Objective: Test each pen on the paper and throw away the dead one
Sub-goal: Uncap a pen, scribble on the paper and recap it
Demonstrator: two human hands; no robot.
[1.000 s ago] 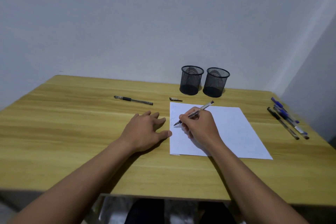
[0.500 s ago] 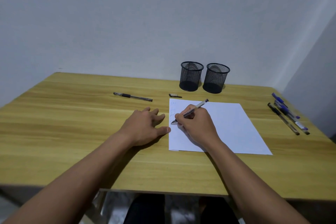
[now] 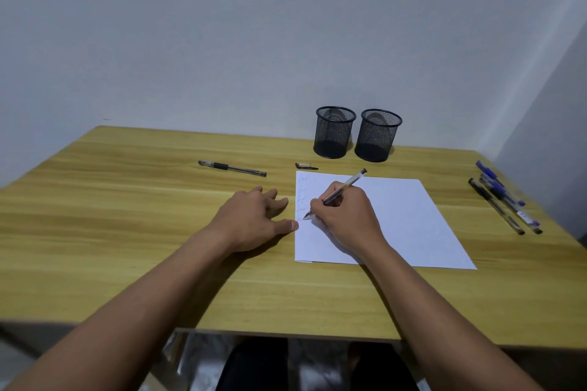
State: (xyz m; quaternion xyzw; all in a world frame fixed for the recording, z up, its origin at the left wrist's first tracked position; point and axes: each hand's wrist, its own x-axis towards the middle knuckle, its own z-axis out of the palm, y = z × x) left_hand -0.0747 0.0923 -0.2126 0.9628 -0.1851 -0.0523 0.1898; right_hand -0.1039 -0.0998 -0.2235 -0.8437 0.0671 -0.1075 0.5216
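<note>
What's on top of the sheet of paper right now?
The right hand rests on the paper, holding a pen tip down beside faint scribbles. Anything under the hand is hidden.

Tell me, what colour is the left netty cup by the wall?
The left mesh cup is black all over; the head view shows it best.

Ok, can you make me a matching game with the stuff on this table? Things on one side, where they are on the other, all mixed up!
Things:
1. paper
2. pen cap
3. two mesh cups
4. bunch of pens

Places:
A. by the right edge of the table
B. at the back of the table, side by side
C. under the right hand, which holds a pen
D. just behind the paper's far left corner

Right pairs: 1-C, 2-D, 3-B, 4-A.
</note>
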